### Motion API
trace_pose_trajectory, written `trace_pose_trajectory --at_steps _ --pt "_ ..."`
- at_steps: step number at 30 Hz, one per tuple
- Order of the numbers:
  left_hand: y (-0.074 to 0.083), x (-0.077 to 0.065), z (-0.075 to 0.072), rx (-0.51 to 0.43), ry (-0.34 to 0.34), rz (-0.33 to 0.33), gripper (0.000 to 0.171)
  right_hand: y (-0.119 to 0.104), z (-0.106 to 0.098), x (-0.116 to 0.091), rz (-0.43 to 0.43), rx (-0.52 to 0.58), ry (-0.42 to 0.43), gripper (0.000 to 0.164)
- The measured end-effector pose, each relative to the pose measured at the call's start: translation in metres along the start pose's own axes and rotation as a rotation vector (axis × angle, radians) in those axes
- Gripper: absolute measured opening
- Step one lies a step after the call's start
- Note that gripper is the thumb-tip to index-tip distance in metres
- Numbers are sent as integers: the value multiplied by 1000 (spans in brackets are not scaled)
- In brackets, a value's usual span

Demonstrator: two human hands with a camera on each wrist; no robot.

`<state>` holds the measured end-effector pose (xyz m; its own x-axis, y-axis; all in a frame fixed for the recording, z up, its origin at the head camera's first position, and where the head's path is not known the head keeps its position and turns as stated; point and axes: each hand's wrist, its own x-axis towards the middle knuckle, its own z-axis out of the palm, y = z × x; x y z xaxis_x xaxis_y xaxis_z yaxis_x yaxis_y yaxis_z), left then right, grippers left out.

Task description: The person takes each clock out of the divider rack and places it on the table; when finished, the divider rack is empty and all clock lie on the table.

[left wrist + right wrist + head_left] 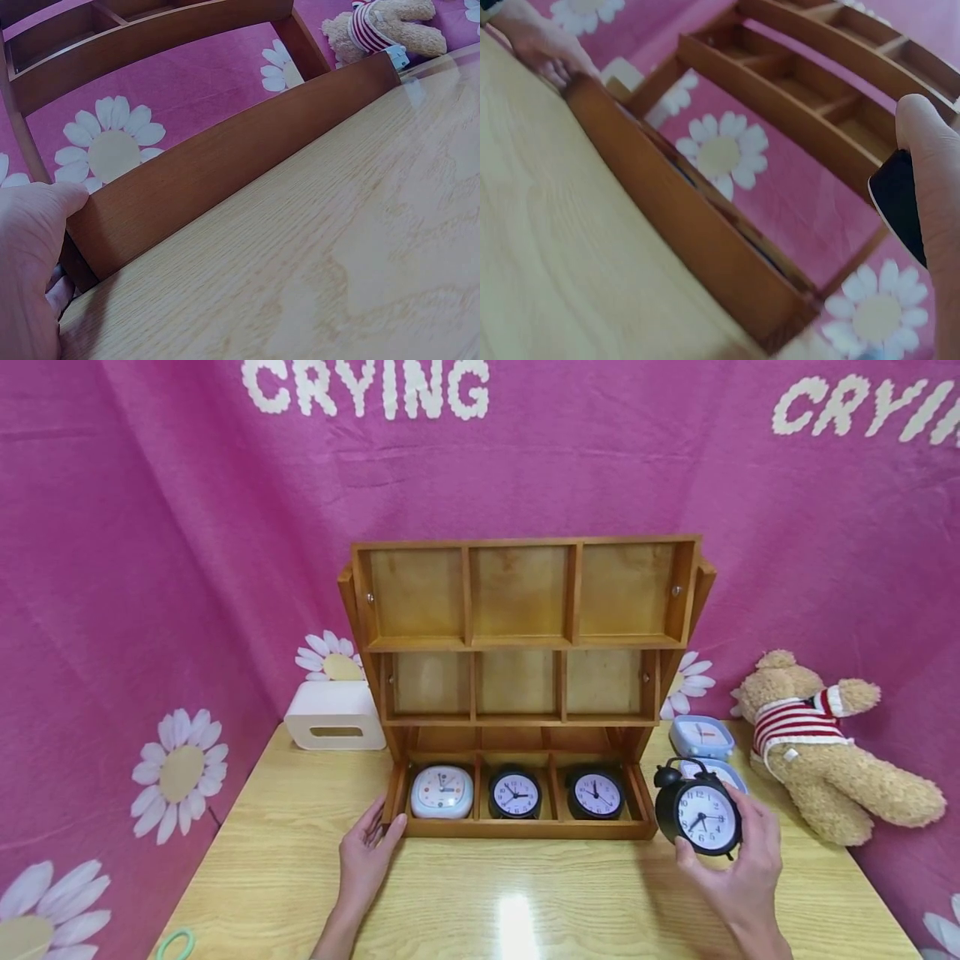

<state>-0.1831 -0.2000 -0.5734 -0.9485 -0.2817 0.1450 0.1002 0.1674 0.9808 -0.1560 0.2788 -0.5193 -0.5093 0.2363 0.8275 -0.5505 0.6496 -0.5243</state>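
A pink cloth (585, 460) printed with daisies and the word "CRYING" hangs behind a pale wooden table (450, 893), where a person handles clocks at a three-tier brown rack (525, 829). The right hand (738, 877) grips a black twin-bell clock (705, 816), thumb at its lower left and fingers round its right side, its white dial facing the head camera, near the right end of the rack's bottom tier. The left hand (366, 857) grips the rack's lower left corner, thumb at the front panel and fingers along the side.

Three clocks sit in the bottom tier, one to a compartment: a pale blue clock (442, 792) at left, a round black clock (515, 794) in the middle and another black clock (596, 794) at right. The two upper tiers show bare compartments. On the table to the right of the rack are two blue clocks (702, 737), the nearer one partly hidden behind the held clock. Beyond them lies a teddy bear (810, 752) in a red-and-white striped top. A white box (335, 717) with a slot stands left of the rack, and a green ring (176, 945) shows at the table's near left edge.
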Motion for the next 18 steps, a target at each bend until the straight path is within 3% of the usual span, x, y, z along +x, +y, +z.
trace_pose_trajectory --at_steps 11,18 --pt "0 0 2 9 1 -8 57 19 -38 -27 76 -104 42 84" --pt "0 -1 1 1 3 -5 57 43 -58 -46 142 -160 35 86"
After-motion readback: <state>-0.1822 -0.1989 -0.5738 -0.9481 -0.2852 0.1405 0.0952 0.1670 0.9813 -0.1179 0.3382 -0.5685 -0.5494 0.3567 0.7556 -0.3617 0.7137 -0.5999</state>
